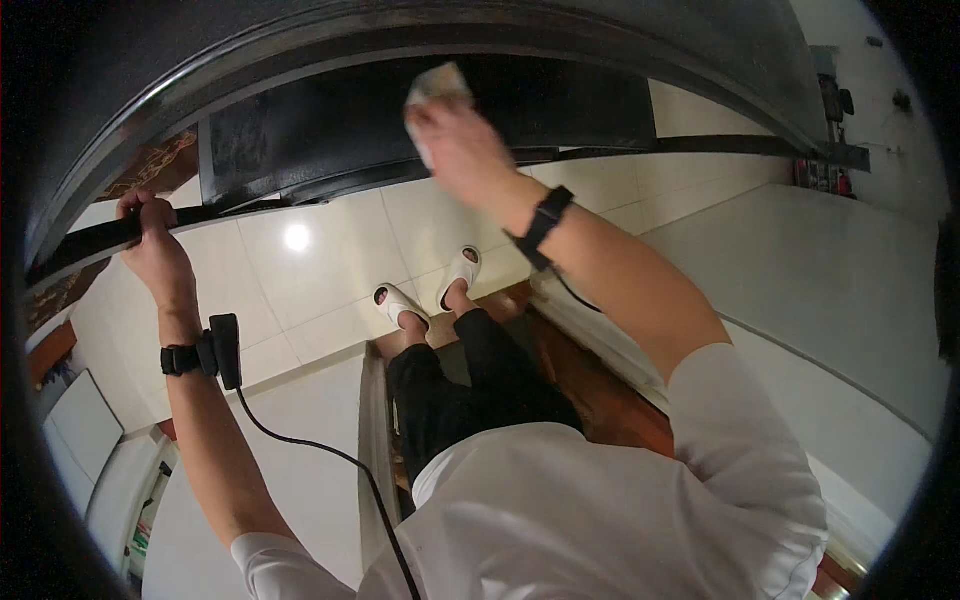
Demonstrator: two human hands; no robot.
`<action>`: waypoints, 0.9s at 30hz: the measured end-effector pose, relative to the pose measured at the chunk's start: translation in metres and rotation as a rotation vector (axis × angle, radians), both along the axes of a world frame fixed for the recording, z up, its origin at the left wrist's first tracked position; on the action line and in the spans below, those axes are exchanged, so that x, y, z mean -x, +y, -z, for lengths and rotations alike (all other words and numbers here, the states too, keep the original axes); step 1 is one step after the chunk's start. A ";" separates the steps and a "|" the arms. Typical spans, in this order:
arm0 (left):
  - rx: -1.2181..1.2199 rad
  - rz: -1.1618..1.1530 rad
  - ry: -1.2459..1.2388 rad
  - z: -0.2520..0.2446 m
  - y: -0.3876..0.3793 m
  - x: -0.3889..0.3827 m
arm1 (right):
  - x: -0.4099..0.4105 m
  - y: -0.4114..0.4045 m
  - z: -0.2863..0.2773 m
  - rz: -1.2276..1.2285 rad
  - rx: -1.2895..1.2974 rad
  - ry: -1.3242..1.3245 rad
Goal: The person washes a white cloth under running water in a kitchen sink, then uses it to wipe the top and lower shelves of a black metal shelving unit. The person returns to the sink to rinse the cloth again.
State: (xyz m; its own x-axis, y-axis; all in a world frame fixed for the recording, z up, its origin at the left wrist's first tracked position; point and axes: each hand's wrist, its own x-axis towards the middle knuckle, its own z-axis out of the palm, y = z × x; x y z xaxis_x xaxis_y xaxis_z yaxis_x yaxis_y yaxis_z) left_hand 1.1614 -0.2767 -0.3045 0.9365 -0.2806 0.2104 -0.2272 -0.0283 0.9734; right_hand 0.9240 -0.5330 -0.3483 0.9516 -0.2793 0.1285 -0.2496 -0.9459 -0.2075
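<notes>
My right hand (469, 154) holds a pale, crumpled cloth or wipe (448, 81), blurred, over a black panel (307, 124). Whether the cloth touches the panel I cannot tell. The panel lies beneath a long dark ledge (420, 36), which looks bowed across the top of the view. Over at the left, my left hand (156, 259) has its fingers wrapped around a narrow black rail (86, 244). This rail runs along the near side of the black panel. Each wrist wears a black strap, and the left one carries a small black device (226, 351) with a cable.
Cream floor tiles (337, 232) lie below, where my feet stand in white slip-on shoes (459, 277). White wall surfaces (787, 255) flank me on the right, with another white wall (277, 435) at lower left. Brown wood flooring (630, 409) shows behind my legs.
</notes>
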 end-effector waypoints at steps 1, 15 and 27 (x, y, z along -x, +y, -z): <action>-0.028 -0.006 -0.007 -0.001 -0.002 0.001 | -0.013 0.009 -0.001 -0.023 0.015 -0.062; 0.028 0.025 -0.013 0.002 0.004 0.002 | 0.051 -0.137 -0.018 0.338 0.324 0.211; -0.001 0.028 -0.002 -0.002 0.011 0.002 | 0.073 -0.050 0.002 0.390 0.134 -0.060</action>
State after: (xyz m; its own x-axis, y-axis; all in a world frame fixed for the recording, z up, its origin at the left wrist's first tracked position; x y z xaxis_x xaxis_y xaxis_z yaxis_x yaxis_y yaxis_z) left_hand 1.1596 -0.2658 -0.3030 0.9279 -0.3066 0.2120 -0.2299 -0.0229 0.9729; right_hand 0.8510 -0.5833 -0.3507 0.7672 -0.5946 0.2405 -0.5859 -0.8023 -0.1144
